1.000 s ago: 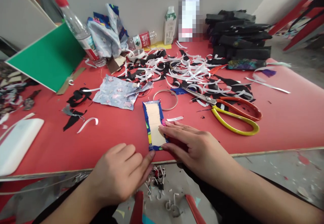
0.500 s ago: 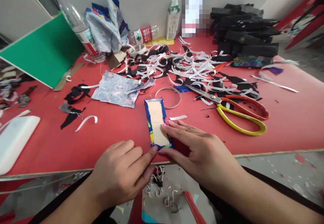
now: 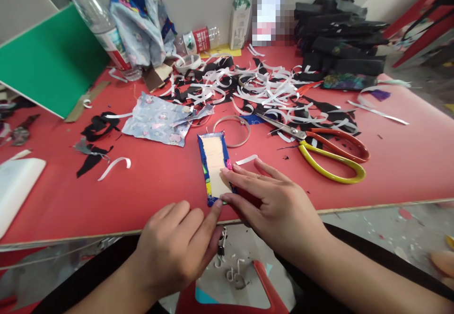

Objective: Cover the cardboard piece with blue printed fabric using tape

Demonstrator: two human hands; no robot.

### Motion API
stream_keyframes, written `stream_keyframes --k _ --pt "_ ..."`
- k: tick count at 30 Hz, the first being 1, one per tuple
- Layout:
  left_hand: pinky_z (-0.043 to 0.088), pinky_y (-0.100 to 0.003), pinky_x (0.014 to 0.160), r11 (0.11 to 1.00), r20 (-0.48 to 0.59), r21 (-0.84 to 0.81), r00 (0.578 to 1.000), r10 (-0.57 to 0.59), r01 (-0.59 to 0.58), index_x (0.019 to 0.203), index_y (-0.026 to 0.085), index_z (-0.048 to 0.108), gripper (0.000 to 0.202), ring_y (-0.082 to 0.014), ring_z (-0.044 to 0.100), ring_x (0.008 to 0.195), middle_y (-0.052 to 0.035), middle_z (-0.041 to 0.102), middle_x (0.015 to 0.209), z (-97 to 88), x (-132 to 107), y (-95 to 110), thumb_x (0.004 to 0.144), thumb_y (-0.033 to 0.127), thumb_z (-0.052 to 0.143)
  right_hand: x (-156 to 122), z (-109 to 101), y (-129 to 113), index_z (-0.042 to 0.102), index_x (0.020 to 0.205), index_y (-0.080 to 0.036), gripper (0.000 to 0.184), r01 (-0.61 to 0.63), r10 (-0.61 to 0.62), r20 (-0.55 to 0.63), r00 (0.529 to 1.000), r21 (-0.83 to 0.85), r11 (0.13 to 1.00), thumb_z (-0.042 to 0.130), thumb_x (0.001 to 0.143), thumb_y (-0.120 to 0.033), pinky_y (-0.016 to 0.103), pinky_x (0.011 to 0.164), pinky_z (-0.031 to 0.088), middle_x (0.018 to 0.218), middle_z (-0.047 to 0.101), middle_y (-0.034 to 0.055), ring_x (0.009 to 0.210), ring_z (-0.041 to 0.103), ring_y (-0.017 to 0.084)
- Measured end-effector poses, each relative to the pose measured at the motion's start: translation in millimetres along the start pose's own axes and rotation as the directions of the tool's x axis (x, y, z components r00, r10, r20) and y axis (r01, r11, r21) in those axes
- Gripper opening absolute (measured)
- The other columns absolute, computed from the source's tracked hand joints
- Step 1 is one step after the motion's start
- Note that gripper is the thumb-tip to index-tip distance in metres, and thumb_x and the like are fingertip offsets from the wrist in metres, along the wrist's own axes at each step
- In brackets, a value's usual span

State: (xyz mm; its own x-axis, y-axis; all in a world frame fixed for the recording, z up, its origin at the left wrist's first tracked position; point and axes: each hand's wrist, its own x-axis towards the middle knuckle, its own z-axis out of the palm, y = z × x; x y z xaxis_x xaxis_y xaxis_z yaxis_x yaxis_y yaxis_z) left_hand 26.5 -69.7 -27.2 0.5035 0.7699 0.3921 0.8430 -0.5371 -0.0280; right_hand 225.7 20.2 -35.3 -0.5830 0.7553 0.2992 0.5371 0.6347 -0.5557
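Left hand (image 3: 179, 240) and right hand (image 3: 278, 200) at a cloth-edged panel (image 3: 214, 153)

The left grip is mostly curled, its index fingertip at the panel's near edge; whether the thumb pinches anything can't be made out. The right grip is loosely spread, fingers over the panel's right side, thumb at the near edge beside that fingertip. The panel lies pale face up near the front of the red desk (image 3: 142, 200). A thin ring (image 3: 236, 145) sits just beyond it, light-blue cloth (image 3: 154, 117) to the left, scissors (image 3: 301, 135) to the right, tangled strips (image 3: 266, 89) farther back.
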Motion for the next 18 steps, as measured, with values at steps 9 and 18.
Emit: stream_keyframes --k 9,18 --pt "0.032 -0.04 0.05 0.998 0.053 0.056 0.998 -0.024 0.021 0.137 0.008 0.067 0.043 -0.0225 0.049 0.057 0.0011 0.053 0.064 6.7 4 5 0.099 0.027 0.064 1 -6 4 0.07 0.133 -0.021 0.039 0.091 -0.086 0.054 0.995 -0.082 0.992 0.047 0.103 -0.012 0.058 0.119 0.049 0.128 0.078 0.0065 0.119 0.075 0.027" --pt "0.028 -0.041 0.053 0.998 0.055 -0.016 0.997 -0.053 0.054 0.131 0.01 0.072 0.037 -0.0238 0.046 0.06 -0.0001 0.054 0.064 2.6 4 -1 0.099 0.026 0.063 2 -16 12 0.066 0.139 -0.024 0.036 0.1 -0.089 0.18 0.98 -0.052 0.994 0.051 0.107 -0.023 0.059 0.123 0.043 0.138 0.073 0.004 0.128 0.07 0.025"
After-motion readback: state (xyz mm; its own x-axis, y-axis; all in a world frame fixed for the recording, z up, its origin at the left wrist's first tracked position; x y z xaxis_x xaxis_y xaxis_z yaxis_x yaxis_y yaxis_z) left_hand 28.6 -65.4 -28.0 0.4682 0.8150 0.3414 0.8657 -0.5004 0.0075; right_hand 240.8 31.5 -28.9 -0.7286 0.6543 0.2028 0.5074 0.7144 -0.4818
